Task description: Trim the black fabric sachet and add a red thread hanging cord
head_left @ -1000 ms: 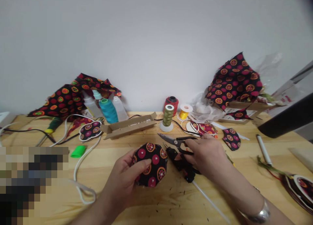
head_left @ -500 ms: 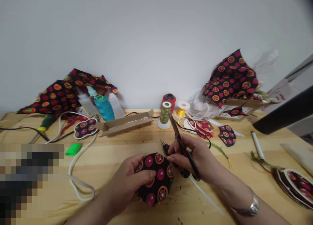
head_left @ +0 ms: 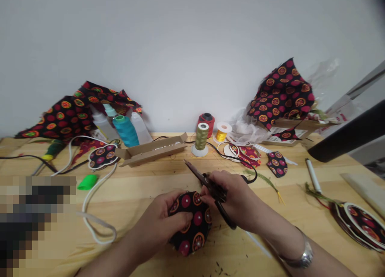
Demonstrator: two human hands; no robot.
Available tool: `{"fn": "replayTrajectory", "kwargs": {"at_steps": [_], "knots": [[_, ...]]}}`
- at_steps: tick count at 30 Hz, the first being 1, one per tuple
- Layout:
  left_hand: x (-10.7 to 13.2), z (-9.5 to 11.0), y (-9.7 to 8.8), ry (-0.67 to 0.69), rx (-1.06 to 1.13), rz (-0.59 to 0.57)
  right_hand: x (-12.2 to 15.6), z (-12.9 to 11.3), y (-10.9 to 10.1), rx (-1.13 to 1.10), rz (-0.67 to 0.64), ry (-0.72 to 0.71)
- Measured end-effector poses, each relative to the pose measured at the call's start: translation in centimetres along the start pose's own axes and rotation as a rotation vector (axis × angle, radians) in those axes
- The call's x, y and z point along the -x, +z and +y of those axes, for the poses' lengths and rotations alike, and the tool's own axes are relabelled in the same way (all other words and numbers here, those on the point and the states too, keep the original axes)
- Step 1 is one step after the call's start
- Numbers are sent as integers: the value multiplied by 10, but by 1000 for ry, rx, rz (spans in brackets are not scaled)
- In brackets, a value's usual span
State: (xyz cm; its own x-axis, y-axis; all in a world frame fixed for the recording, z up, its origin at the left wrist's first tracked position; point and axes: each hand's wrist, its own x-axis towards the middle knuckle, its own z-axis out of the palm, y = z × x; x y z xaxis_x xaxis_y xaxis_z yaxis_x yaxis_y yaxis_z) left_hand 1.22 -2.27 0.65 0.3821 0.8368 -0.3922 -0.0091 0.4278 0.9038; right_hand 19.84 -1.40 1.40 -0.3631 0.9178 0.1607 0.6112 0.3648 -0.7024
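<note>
My left hand [head_left: 161,225] is closed on a round piece covered in black cloth with red and orange circles [head_left: 192,225], held just above the wooden table [head_left: 144,189]. My right hand [head_left: 237,203] grips black scissors [head_left: 207,182] by the handles. The blades point up and to the left, over the top edge of the cloth piece. A black glue gun lies mostly hidden under my right hand, and its clear glue stick [head_left: 258,245] shows below my wrist.
Thread spools [head_left: 201,138], squeeze bottles [head_left: 124,128] and a flat cardboard box [head_left: 152,150] line the wall. Patterned cloth [head_left: 281,92] lies heaped at back left and right. A white cord [head_left: 90,201], a green cap [head_left: 86,182], a pen [head_left: 313,174] and cloth-covered cut-outs [head_left: 276,164] lie around.
My right hand picked the scissors up off the table and brought them left to the cloth piece. My left hand drew the piece nearer to me.
</note>
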Motion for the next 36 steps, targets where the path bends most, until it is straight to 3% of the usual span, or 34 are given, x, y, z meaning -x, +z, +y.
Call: {"fn": "replayTrajectory", "kwargs": {"at_steps": [7,12,19,22,26,31,36], "knots": [[-2,-2,-2,10,-35,-12,1,-5,4,128,-21,-73],[-5,-6,-10,-41,-12,-100,0,3,4,105,26,-109],[-4,-10,-16,-78,69,-184,-6,17,2,11,166,-5],[-4,-7,-16,-61,127,-158,-8,17,0,-97,230,22],[-4,-4,-14,-52,169,-64,-6,14,2,-200,180,16],[-5,-4,-9,-18,131,-25,-3,11,7,-10,111,-71],[-4,-4,-6,16,97,-38,-2,9,10,117,130,-207]]}}
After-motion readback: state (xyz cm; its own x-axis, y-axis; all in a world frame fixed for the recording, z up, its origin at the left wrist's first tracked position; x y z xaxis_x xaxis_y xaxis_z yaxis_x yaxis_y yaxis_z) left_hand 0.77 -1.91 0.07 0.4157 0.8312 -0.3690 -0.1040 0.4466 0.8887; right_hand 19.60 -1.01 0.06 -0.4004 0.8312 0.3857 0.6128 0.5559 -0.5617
